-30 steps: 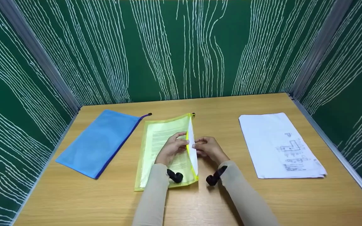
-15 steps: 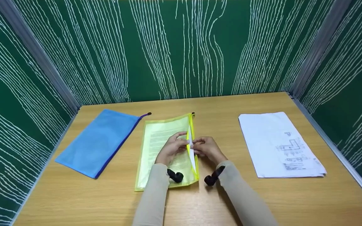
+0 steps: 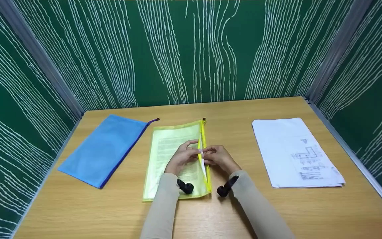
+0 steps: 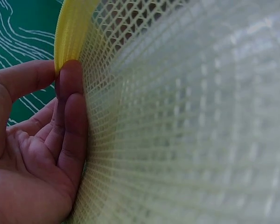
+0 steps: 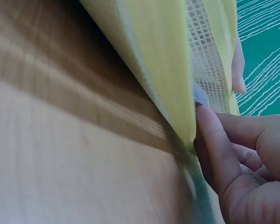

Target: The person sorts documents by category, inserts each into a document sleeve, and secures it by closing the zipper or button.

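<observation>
The left hand [image 3: 182,157] pinches, and the right hand [image 3: 221,156] appears to pinch, the part-open side of the yellow folder [image 3: 171,132] on the central tabletop [image 3: 230,132], the step judged as closing, next requiring alignment before drawing the zip [image 4: 71,37].

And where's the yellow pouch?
In the head view, the yellow pouch is near the middle of the table, between the blue pouch on the left and white papers on the right, with the left hand and right hand at its open edge.
</observation>
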The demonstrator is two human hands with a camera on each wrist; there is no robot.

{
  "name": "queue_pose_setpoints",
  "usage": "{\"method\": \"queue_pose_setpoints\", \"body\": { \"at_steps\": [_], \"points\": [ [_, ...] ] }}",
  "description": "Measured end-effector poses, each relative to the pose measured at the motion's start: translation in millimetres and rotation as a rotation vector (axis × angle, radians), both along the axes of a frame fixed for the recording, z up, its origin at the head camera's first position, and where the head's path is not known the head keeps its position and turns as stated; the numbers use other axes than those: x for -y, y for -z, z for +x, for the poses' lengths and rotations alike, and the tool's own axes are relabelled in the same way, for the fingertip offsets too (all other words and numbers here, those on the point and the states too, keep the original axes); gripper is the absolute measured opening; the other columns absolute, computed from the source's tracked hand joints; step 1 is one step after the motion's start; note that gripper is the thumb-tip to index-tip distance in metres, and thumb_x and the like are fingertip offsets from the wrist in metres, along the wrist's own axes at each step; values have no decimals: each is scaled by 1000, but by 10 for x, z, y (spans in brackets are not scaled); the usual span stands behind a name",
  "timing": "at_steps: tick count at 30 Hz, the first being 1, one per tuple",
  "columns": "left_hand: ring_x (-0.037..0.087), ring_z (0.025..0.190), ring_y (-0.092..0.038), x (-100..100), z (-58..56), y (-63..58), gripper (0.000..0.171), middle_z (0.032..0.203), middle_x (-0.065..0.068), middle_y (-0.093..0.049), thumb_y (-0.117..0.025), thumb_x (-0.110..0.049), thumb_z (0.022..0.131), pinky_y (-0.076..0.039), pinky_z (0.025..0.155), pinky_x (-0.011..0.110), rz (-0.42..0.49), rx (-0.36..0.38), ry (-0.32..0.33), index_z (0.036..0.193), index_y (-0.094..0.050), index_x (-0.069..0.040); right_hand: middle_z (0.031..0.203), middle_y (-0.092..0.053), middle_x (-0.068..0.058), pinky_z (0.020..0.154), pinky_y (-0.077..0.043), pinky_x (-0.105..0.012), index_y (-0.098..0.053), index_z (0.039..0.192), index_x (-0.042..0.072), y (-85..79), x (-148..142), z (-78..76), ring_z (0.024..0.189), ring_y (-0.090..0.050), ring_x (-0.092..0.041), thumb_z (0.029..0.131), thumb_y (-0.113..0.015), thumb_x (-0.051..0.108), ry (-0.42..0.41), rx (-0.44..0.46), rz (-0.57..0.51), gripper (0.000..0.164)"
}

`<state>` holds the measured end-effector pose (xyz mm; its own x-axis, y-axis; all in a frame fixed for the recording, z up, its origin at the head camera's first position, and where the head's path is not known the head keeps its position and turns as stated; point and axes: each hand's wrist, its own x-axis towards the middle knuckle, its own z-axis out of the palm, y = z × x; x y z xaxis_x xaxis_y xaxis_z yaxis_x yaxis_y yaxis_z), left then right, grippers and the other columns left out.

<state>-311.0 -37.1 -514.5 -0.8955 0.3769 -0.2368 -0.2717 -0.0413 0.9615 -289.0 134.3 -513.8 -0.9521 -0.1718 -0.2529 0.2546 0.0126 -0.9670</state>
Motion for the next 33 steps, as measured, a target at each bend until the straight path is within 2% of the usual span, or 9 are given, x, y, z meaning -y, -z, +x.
{"method": "queue_pose_setpoints", "body": {
  "at_steps": [5,12,17,27,33],
  "points": [
    [11,69,-59,7,-9,-11,53,85,0,-67,-65,-11,87,-49,68,25,-20,-4,0,138,-48,-12,91,-65,-10,68,-57,-23,-55,118,-13,-13,-41,-15,70,-67,-11,87,-64,-5,2,17,-7,34],
    [12,70,-59,19,-21,7,48,86,2,-67,-63,-12,89,-49,67,25,-13,-19,-4,135,-50,-13,83,-67,-11,66,-58,-26,-56,118,-9,-47,-96,-41,67,-67,-13,87,-60,-6,28,39,13,31],
    [13,72,-60,10,-19,28,49,87,2,-65,-63,-12,89,-50,69,26,-6,-24,7,136,-49,-11,86,-66,-12,68,-59,-27,-56,118,-9,-51,-132,-34,68,-67,-14,89,-61,-4,43,30,23,30],
    [13,73,-61,-15,-2,42,50,89,1,-63,-63,-13,88,-51,70,25,-67,-37,14,137,-50,-12,90,-66,-12,68,-58,-28,-57,119,-9,-18,-208,-40,71,-66,-15,90,-60,1,43,7,28,31],
    [13,72,-61,-23,-1,42,48,87,1,-62,-63,-12,88,-50,68,25,-80,-35,16,135,-51,-12,89,-64,-10,69,-58,-28,-57,120,-7,-38,-248,-68,73,-65,-14,90,-61,5,52,17,81,32]
  ]
}}
